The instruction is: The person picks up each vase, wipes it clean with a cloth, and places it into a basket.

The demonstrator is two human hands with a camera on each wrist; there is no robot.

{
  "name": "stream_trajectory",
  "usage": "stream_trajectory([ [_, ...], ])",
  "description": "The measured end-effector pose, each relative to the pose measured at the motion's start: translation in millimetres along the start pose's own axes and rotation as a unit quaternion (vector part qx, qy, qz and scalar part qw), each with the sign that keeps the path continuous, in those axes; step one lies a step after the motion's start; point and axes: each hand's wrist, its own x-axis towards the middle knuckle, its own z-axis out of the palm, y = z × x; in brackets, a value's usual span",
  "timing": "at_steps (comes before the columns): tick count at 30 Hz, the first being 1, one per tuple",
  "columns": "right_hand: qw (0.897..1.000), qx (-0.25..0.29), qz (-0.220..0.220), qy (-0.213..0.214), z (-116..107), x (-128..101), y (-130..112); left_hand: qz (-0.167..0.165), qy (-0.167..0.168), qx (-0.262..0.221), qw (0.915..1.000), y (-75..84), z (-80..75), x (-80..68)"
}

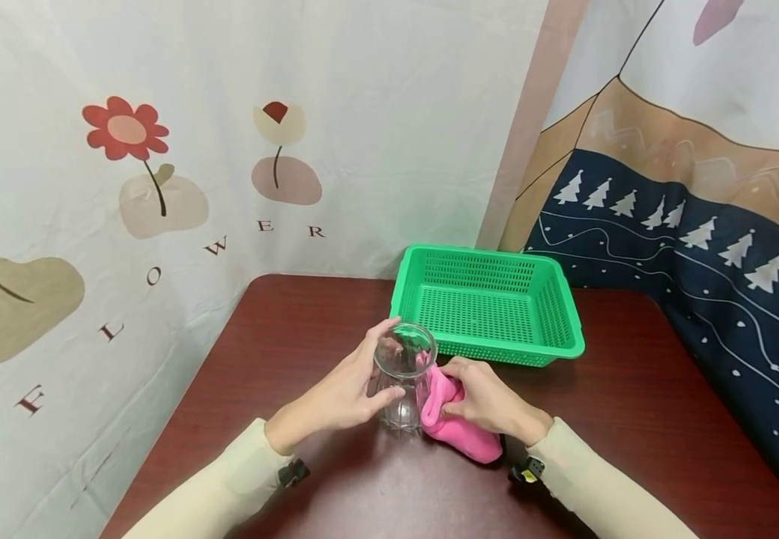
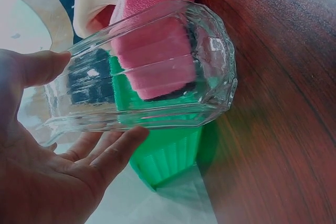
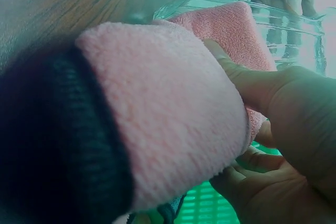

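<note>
A clear glass jar [image 1: 403, 408] with a wide round mouth stands upright in the middle of the table, its faceted base close to the wood in the left wrist view. My left hand [image 1: 345, 382] grips the jar from its left side, thumb on the near face and fingers around the far side. In my right hand [image 1: 487, 397] is a folded pink cloth [image 1: 460, 434], pinched between thumb and fingers. The cloth [image 2: 155, 56] lies against the jar's right side and shows through the glass. A dark edging [image 3: 100, 129] runs along the cloth in the right wrist view.
Behind the jar, a green plastic basket [image 1: 487, 314] with slotted walls sits on the dark red wooden table [image 1: 282, 329]. Printed curtains [image 1: 376, 150] hang behind and beside the table. A dark wrist strap [image 1: 293, 473] is on the left sleeve.
</note>
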Motion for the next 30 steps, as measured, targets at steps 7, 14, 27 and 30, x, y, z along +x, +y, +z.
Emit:
stream_trajectory([
  [7,1.000,-0.002,-0.003,0.015,-2,0,-2,0.002,0.000,0.002,1.0000,0.1,-0.2,0.0],
  [14,0.999,-0.005,-0.005,0.033,-6,0,-5,-0.001,-0.004,0.000,1.0000,-0.8,0.5,0.8],
  [27,0.997,0.020,-0.019,0.069,-15,3,-13,-0.002,-0.009,-0.007,0.9999,-1.9,-0.4,1.8],
  [30,0.996,0.023,-0.020,0.078,-18,4,-15,0.004,-0.006,-0.002,1.0000,-3.1,-0.2,1.6],
])
